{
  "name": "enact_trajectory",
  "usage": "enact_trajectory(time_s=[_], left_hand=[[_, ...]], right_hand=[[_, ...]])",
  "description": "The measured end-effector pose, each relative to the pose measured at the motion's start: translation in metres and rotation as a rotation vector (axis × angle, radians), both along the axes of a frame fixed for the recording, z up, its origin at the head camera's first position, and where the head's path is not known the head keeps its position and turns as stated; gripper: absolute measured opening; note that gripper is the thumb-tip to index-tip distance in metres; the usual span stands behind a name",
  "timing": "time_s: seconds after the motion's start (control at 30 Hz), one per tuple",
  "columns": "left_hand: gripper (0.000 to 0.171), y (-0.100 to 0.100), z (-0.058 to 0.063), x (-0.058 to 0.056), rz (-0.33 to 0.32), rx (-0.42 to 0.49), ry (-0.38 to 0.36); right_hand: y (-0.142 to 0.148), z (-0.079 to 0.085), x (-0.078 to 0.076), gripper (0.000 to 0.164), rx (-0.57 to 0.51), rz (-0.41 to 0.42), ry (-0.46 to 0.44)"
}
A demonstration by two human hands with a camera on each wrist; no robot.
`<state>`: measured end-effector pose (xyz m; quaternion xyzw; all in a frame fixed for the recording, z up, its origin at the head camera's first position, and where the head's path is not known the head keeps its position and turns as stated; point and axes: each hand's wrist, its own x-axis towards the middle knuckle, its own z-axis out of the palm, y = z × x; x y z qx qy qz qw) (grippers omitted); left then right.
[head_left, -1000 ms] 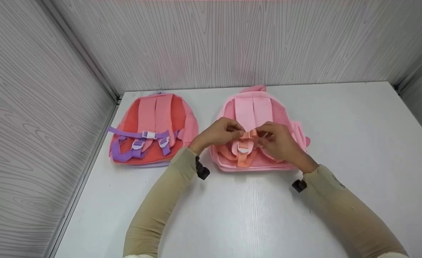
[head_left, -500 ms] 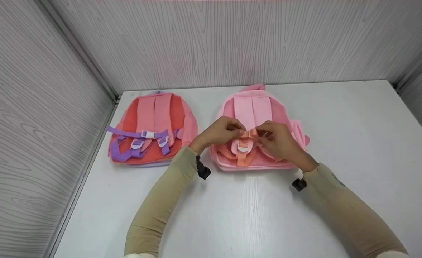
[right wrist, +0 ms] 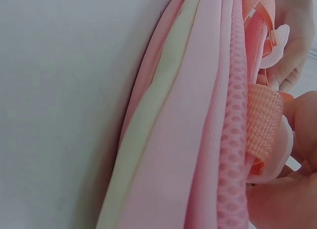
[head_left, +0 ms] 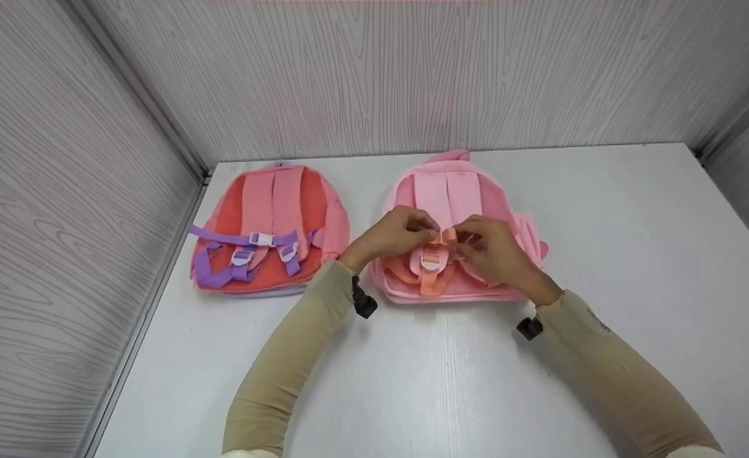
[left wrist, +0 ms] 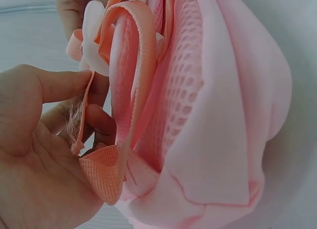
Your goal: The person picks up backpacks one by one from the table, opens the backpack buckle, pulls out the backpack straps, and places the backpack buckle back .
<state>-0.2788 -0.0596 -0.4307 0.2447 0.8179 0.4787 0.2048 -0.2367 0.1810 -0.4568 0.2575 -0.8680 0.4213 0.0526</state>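
A pink backpack (head_left: 493,200) lies on its front on the white table, its back panel and shoulder straps up. My left hand (head_left: 395,234) pinches the frayed end of an orange strap (left wrist: 85,107) between thumb and fingers, seen in the left wrist view. Across from it, my right hand (head_left: 496,251) pinches an orange webbing loop (head_left: 449,236) by the small buckle at the middle of the straps. The buckle is mostly hidden by fingers in the head view. Below the hands, a pale strap adjuster (head_left: 430,259) rests on the pack.
A coral backpack (head_left: 314,203) with purple straps (head_left: 222,275) and white buckles lies to the left, back side up. Grey wood-grain panels (head_left: 374,76) stand behind and at the sides of the white table (head_left: 425,381).
My left fingertips have shifted slightly right along the orange strap, closer to the right hand. The right hand keeps its grip, and both backpacks stay in place.
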Motion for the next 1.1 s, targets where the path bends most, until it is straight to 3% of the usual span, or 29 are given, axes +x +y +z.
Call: enact_trajectory(time_s=[0.4, 0.67, 1.1], left_hand=[[0.021, 0.006, 0.002, 0.002, 0.027, -0.015, 0.008], [0.022, 0.007, 0.003, 0.004, 0.01, -0.026, 0.008], [0.024, -0.012, 0.0, 0.003, 0.014, -0.039, -0.004]], right_hand=[[-0.001, 0.002, 0.0, 0.023, 0.012, 0.008, -0.012], [0.003, -0.001, 0.001, 0.024, 0.013, 0.007, -0.009], [0.006, 0.0, 0.001, 0.022, -0.02, 0.005, -0.006]])
